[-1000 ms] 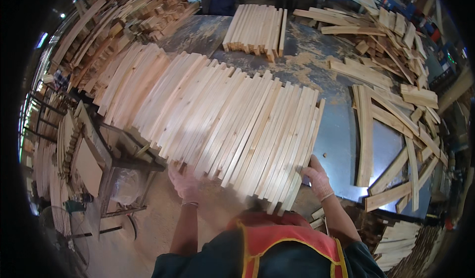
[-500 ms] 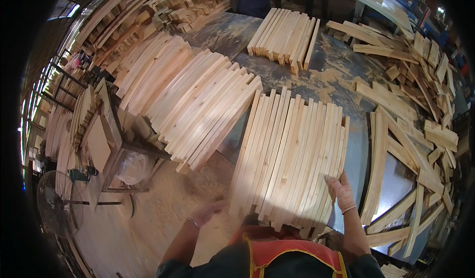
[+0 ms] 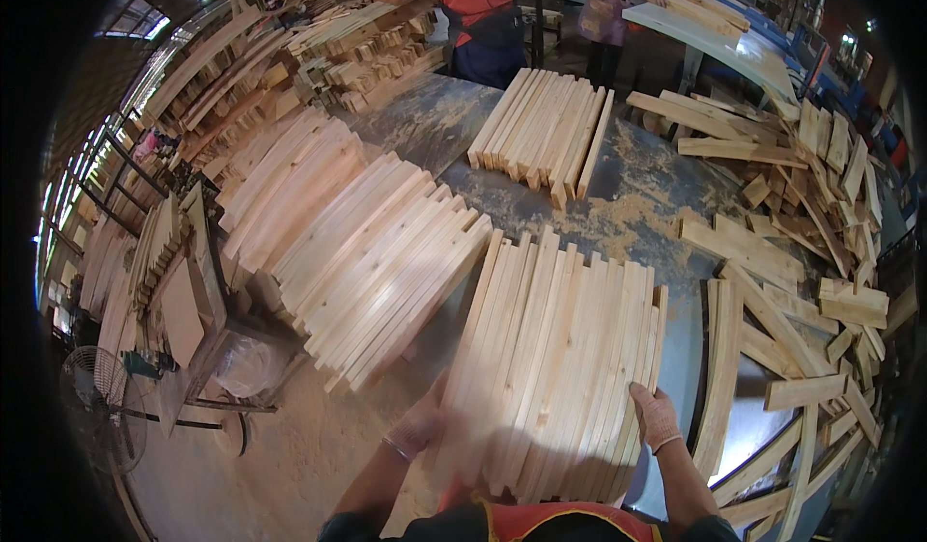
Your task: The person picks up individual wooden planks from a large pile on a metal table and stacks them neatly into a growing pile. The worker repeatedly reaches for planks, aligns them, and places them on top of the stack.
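A row of pale wooden strips [image 3: 550,359] lies side by side in front of me, its near ends close to my red apron [image 3: 570,523]. My left hand [image 3: 422,424] presses against the row's left side, its fingers partly hidden by the wood and a little blurred. At the opposite side, my right hand [image 3: 655,415] grips the outer strips, the thumb at the top edge. Both hands appear to wear light gloves. The row sits between them, the strip ends slightly uneven.
Left of the row lies a longer line of strips [image 3: 377,262]; a smaller bundle [image 3: 543,132] rests farther back on the dusty dark table [image 3: 463,108]. Loose offcuts [image 3: 772,349] are heaped at right. A fan [image 3: 101,407] stands at left. A person in red [image 3: 473,1] works beyond the table.
My left hand has come up against the row's left side from just beside it. My right hand stays at the right edge. The view has tilted up, showing more of the people beyond.
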### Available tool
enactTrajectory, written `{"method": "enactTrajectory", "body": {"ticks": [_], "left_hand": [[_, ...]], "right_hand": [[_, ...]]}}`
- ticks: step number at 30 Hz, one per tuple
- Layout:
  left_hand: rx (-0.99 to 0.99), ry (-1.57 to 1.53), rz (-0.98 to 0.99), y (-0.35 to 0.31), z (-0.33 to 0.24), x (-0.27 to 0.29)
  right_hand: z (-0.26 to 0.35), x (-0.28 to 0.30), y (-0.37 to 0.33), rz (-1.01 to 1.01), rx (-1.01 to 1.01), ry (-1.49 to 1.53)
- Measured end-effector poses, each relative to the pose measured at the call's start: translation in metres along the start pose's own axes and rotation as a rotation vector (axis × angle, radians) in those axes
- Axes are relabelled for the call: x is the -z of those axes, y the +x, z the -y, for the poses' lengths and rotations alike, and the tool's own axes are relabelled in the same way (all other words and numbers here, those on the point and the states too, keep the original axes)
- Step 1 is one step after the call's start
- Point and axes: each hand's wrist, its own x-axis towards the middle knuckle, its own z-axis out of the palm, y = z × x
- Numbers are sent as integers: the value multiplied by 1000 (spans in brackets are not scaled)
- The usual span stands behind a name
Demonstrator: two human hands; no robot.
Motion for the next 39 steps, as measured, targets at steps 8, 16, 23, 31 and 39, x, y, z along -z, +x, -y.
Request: {"method": "enactTrajectory", "body": {"ticks": [8, 16, 23, 31, 39], "left_hand": [[-205, 214, 129, 88, -149, 0], [-332, -19, 318, 322, -335, 28], [-182, 235, 198, 569, -453, 51], [-186, 702, 128, 646, -450, 62], [-276, 1548, -313, 554, -419, 76]], "right_hand": [[65, -57, 60, -7, 216, 283], [309, -172, 217, 3, 391, 47], [429, -238, 396, -35, 440, -198], [360, -242, 445, 40, 312, 43], [244, -133, 244, 111, 270, -187]]}}
